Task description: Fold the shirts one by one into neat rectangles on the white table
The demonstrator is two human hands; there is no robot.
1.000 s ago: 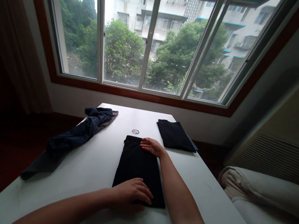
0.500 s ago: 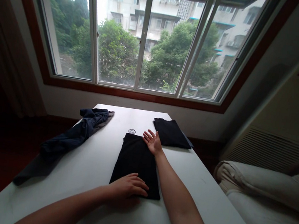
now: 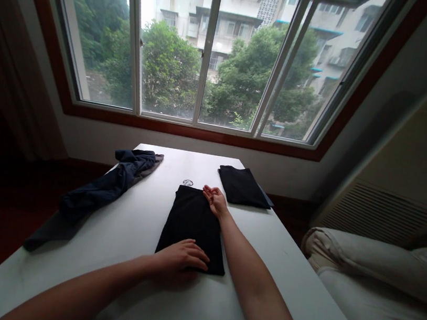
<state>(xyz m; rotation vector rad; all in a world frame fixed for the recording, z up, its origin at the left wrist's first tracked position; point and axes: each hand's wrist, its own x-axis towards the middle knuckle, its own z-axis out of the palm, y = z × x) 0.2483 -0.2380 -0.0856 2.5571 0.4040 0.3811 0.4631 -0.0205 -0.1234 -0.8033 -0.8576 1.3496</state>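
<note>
A folded black garment (image 3: 194,218) lies flat on the white table (image 3: 124,232). My left hand (image 3: 183,255) rests over its near edge, fingers stretched out and palm down. At the garment's far right corner is my right hand (image 3: 214,200), turned on its side with the fingers loosely bent; nothing shows in it. Just past the garment's far edge lies a small dark ring-shaped item (image 3: 188,183), too small to name. A second folded dark garment (image 3: 244,186) lies beyond my right hand, near the table's right edge.
A crumpled navy and grey garment (image 3: 108,187) stretches along the table's left edge. To the right stands a pale, cloth-covered seat (image 3: 376,273), with a large vented appliance (image 3: 402,170) behind it. A wide window (image 3: 195,123) is beyond the table's far end.
My right hand's fingers have drawn closer together and the hand has turned slightly at the garment's far corner. My left hand stays at the near edge. The view has shifted slightly.
</note>
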